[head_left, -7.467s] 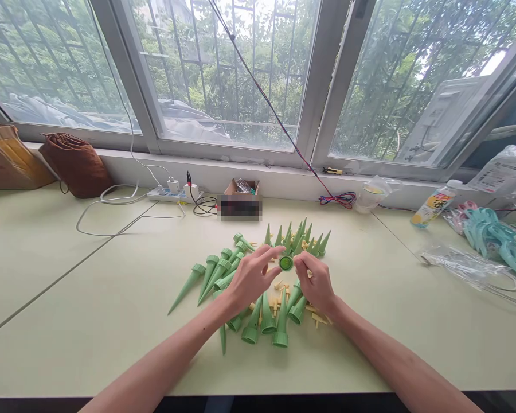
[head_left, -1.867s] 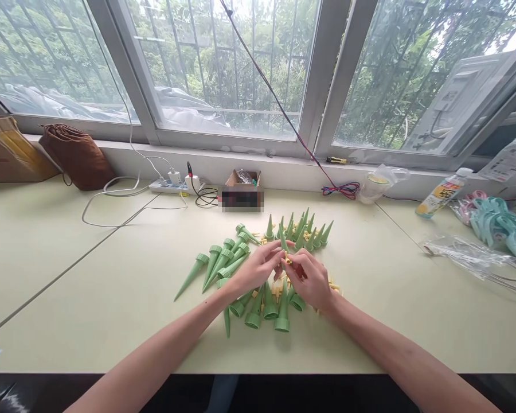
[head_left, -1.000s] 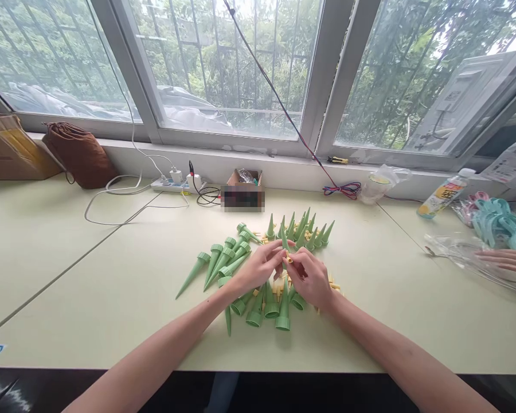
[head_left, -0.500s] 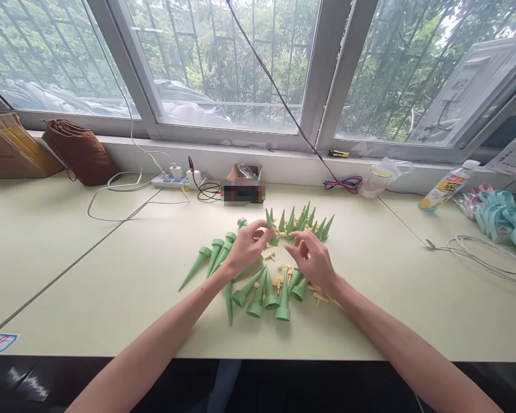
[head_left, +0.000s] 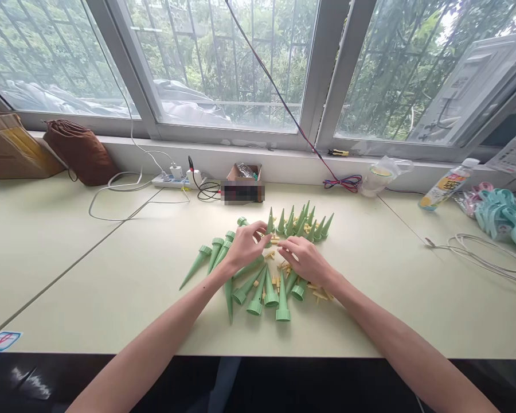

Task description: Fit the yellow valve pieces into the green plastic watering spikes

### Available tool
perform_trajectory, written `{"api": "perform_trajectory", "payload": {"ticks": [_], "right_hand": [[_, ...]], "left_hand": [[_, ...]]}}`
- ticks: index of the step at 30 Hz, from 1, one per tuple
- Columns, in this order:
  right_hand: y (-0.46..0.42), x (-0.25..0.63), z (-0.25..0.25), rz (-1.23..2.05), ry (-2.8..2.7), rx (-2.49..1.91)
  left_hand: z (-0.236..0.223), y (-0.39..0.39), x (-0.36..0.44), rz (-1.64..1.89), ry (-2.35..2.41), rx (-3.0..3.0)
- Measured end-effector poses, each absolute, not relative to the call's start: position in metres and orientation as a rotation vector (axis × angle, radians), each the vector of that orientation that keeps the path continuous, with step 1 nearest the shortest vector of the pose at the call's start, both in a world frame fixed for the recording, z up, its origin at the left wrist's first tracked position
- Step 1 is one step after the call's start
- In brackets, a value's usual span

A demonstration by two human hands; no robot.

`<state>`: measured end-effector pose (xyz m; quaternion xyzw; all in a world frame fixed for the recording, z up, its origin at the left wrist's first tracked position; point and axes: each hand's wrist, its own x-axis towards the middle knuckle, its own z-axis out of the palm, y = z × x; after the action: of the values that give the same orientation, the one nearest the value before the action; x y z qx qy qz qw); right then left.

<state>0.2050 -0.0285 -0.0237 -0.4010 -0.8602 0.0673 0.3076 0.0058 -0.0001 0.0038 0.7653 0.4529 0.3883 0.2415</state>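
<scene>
Your left hand [head_left: 247, 246] is curled beside an upright green spike [head_left: 270, 217] at the left end of the standing group, its thumb and fingers bent towards each other around the spike's lower part with a modest gap between; you cannot tell from here whether they grip it or merely surround it. Your right hand [head_left: 307, 259] is palm down, its fingers bent and close together, with the tips just beside some small yellow pieces [head_left: 274, 241] lying between your two hands; whether those fingers have hold of anything is hidden from you. Beyond your right hand, more standing spikes [head_left: 327, 225] are bunched points up on the desk [head_left: 112, 287], with yellow bits among them. To your left, several lying spikes [head_left: 195, 267] have their ribbed caps away from you and their tips towards you, some partly covered by your left hand and forearm. In front of you, other spikes [head_left: 282, 298] lie with their wide ends nearer you, mixed with more yellow pieces. Farther back, you have a power strip [head_left: 168, 182], a small open box [head_left: 243, 172] and, well to the right, a bottle [head_left: 447, 186].
</scene>
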Motion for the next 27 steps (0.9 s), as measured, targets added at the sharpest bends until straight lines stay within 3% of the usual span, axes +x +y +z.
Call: {"api": "perform_trajectory", "payload": {"ticks": [27], "right_hand": [[-0.0333,0.2087,-0.0256,0.362,-2.436,-1.002]], "left_hand": [[-0.0051,-0.0007,0.0068,0.882,1.226,2.143]]}}
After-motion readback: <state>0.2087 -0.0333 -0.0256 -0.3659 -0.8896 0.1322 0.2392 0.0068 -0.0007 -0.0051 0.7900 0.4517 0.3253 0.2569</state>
